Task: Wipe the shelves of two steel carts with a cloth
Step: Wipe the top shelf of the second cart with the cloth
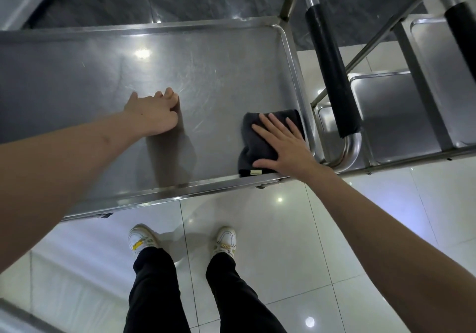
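Right hand [283, 149] flat on the dark grey cloth [260, 142], fingers straight and spread, pressing it onto the top shelf [103, 80] of the near steel cart, tight in the shelf's near right corner. The cloth's right edge runs up against the raised rim there, and the palm hides much of its near right part; a small pale tag shows at the cloth's near edge. Left hand [152, 113] sits on the bare steel toward the middle of the shelf, fingers curled under, holding nothing as far as I can see, though the fingertips are tucked out of view. The shelf's left end is cut off by the frame. Beyond the right rim, the black-wrapped handle [332, 74], and past it the second cart [396, 116], only partly in frame, lower shelves showing. Below, white shoes [226, 240] on glossy tiles.
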